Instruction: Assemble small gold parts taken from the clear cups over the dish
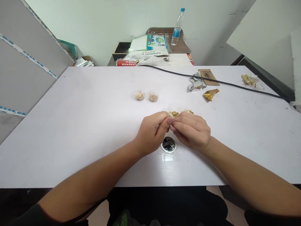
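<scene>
My left hand (154, 131) and my right hand (192, 130) meet above the table, fingertips pinched together. Whatever sits between the fingers is too small and too hidden to name. Just behind them lies a heap of small gold-coloured metal pins (174, 114), partly covered by my hands. More pale gold pins (189, 111) show past my right knuckles. Below the fingers, a round black disc with a white rim (168, 144) is on the table, with clear tape (168, 157) at its near side. Farther back stand two small round dishes of thin pale pins, one left (139, 95) and one right (153, 97).
A black cable (174, 72) crosses the white table (70, 125) at the back right. Near it lie silver foil packets (197, 85), a gold foil packet (211, 94), a brown card (208, 77) and a clear bag (250, 81). A water bottle (177, 29) stands behind.
</scene>
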Action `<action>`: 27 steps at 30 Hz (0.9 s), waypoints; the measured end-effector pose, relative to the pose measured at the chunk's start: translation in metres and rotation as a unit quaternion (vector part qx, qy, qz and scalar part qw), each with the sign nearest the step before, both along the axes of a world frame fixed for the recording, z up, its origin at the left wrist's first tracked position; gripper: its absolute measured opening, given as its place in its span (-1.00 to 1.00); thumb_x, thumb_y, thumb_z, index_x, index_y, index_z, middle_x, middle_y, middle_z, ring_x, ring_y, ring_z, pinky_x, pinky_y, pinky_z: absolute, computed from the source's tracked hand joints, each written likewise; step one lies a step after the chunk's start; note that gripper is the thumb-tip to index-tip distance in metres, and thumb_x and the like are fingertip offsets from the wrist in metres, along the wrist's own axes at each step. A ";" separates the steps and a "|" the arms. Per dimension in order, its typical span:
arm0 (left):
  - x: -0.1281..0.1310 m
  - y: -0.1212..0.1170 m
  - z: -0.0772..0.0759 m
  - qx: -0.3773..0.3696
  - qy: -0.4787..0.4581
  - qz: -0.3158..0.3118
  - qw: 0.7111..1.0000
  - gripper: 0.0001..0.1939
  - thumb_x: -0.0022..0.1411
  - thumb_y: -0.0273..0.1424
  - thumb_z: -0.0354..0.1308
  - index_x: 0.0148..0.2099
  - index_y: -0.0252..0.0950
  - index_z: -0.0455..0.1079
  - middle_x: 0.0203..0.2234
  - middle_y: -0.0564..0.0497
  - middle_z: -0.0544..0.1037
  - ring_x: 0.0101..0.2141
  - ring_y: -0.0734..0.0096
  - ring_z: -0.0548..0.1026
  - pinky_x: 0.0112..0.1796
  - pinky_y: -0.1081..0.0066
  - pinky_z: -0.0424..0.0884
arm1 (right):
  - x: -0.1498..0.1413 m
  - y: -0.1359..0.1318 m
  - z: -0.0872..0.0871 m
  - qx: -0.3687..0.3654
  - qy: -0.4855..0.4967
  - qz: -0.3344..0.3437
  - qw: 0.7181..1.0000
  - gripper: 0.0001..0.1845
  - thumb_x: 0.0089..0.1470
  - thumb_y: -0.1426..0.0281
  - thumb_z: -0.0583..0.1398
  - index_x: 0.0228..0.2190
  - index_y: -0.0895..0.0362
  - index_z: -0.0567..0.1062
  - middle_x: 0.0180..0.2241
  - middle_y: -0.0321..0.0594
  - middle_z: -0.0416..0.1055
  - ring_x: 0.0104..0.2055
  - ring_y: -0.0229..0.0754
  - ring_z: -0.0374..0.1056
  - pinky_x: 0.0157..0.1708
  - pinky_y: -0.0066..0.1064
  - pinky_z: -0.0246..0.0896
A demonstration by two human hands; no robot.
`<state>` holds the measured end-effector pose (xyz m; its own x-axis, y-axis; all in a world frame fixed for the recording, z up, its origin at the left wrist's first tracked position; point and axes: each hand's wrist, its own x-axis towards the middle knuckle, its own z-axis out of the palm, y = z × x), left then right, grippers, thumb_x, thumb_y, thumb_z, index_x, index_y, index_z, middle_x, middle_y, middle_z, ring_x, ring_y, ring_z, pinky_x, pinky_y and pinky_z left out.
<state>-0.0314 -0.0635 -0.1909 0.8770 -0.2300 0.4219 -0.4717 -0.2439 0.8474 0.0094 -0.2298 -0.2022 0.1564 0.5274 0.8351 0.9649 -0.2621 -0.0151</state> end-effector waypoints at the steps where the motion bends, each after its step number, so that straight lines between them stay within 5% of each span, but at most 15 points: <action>1: 0.001 0.000 -0.001 0.005 -0.006 0.001 1.000 -0.56 0.46 -0.20 -0.15 -0.45 -0.30 0.19 -0.57 0.04 0.37 -0.52 0.54 0.32 -0.45 0.48 0.27 | 0.000 0.000 -0.001 -0.001 -0.002 -0.003 1.000 -0.88 0.16 0.56 0.16 -0.35 0.11 0.37 -0.51 -0.24 0.41 -0.48 -0.25 0.29 -0.54 -0.39 0.20; 11: 0.005 0.002 -0.006 0.025 -0.063 0.010 0.998 -0.62 0.44 -0.35 -0.10 -0.46 -0.32 0.19 -0.59 0.07 0.31 -0.55 0.56 0.24 -0.49 0.49 0.19 | 0.002 0.001 -0.006 -0.003 0.022 -0.004 1.000 -0.87 0.11 0.60 0.18 -0.34 0.15 0.36 -0.49 -0.22 0.39 -0.46 -0.25 0.25 -0.52 -0.40 0.19; 27: 0.013 0.012 -0.008 -0.026 0.065 0.104 0.992 -0.57 0.42 -0.18 -0.08 -0.46 -0.30 0.24 -0.54 0.03 0.38 -0.46 0.48 0.34 -0.39 0.44 0.29 | 0.030 -0.025 0.012 0.058 0.056 -0.087 0.993 -0.88 0.16 0.54 0.16 -0.39 0.12 0.35 -0.53 -0.26 0.35 -0.48 -0.26 0.23 -0.47 -0.38 0.19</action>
